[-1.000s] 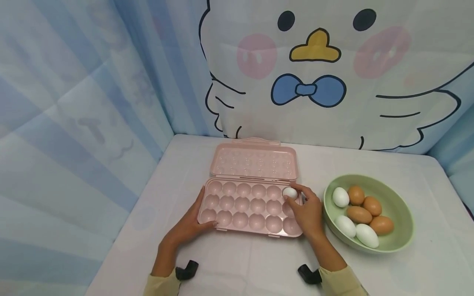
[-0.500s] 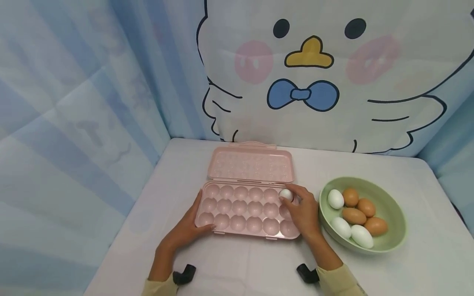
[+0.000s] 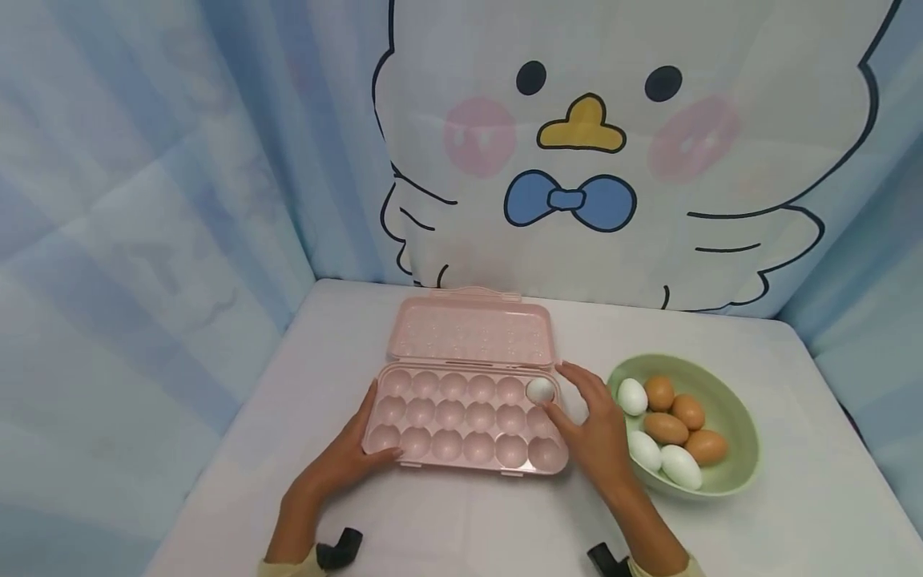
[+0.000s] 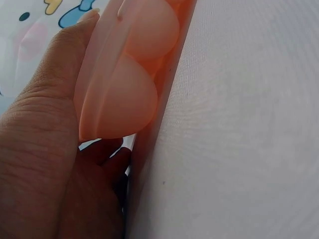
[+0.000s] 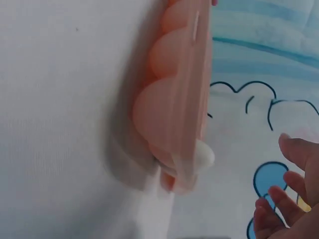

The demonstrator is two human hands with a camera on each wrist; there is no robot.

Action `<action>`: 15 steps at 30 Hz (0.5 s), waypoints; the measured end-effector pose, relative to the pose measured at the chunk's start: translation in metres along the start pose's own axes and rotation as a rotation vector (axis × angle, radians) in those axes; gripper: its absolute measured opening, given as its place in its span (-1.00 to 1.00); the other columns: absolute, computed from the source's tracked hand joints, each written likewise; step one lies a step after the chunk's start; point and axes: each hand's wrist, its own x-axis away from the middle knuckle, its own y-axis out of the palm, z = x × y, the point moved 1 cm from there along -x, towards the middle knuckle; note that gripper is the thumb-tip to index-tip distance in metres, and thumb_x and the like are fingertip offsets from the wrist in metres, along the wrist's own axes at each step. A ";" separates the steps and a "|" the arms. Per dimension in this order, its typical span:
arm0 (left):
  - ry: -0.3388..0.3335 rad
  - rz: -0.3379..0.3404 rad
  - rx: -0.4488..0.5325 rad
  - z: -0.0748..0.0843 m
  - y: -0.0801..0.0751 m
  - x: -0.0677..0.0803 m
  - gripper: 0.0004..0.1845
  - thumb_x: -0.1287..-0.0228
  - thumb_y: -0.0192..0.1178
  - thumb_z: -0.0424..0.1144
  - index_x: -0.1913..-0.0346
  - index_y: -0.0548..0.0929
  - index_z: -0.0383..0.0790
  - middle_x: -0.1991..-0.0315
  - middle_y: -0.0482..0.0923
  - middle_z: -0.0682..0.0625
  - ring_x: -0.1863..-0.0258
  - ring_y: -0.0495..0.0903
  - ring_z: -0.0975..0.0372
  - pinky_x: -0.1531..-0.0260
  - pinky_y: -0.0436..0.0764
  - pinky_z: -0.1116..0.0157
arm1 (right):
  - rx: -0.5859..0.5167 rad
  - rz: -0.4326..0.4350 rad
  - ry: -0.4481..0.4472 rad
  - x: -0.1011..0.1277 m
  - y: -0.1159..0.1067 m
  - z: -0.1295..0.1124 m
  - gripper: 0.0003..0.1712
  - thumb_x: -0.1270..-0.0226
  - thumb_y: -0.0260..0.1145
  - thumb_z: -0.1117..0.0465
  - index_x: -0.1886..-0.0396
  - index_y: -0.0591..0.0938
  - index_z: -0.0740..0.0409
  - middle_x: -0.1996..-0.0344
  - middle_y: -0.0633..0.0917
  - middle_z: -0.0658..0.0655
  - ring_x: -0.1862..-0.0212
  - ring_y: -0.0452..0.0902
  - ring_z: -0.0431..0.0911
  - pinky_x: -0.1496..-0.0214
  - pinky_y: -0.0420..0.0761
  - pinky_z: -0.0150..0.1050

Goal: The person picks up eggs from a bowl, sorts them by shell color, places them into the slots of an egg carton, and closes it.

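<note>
A pink egg carton [image 3: 461, 466] lies on the table with its lid [image 3: 472, 330] folded back. One white egg [image 3: 540, 391] sits in the back right cup; the other cups are bare. My left hand [image 3: 344, 461] grips the carton's left end, thumb at the front corner and fingers along the side. In the left wrist view the thumb lies over the rim of the carton [image 4: 117, 99]. Just off the carton's right end, my right hand [image 3: 602, 433] has its thumb and fingers spread, holding nothing. The right wrist view shows the egg [image 5: 203, 155] standing above the rim.
A green bowl [image 3: 743, 465] stands right of the carton, close by the right hand. It holds several white eggs [image 3: 681, 468] and brown eggs [image 3: 666, 429]. A patterned curtain [image 3: 577, 264] hangs behind the white table [image 3: 461, 529].
My right thumb and fingers have let go of the white egg and drawn apart to the right, leaving it in its cup. The left hand keeps its hold; the head view has shifted.
</note>
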 end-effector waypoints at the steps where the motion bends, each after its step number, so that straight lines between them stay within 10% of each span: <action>1: -0.006 -0.001 0.003 -0.001 0.000 0.002 0.33 -0.19 0.50 0.09 -0.70 -0.33 0.02 -0.69 -0.22 -0.04 -0.62 -0.11 0.02 -0.48 -0.02 -0.10 | 0.004 0.009 -0.009 0.003 -0.007 -0.001 -0.32 -0.17 0.61 0.34 -0.32 0.63 0.16 -0.29 0.61 0.13 -0.34 0.47 0.06 -0.28 0.47 -0.23; 6: -0.002 -0.001 0.002 0.000 -0.001 0.006 0.32 -0.20 0.50 0.08 -0.69 -0.33 0.02 -0.68 -0.22 -0.01 -0.62 -0.11 0.04 -0.48 -0.01 -0.10 | 0.027 0.047 0.020 0.012 -0.051 0.012 -0.36 -0.14 0.62 0.38 -0.25 0.66 0.16 -0.16 0.68 0.09 -0.12 0.59 -0.12 -0.10 0.44 -0.58; 15: 0.006 -0.013 -0.011 0.002 -0.001 0.000 0.31 -0.23 0.49 0.08 -0.69 -0.35 0.01 -0.69 -0.24 -0.03 -0.62 -0.12 0.01 -0.47 0.00 -0.15 | -0.101 0.014 0.291 0.034 -0.126 0.054 -0.45 -0.36 0.49 0.30 -0.32 0.61 0.26 -0.17 0.68 0.11 -0.07 0.63 -0.28 -0.02 0.57 -0.54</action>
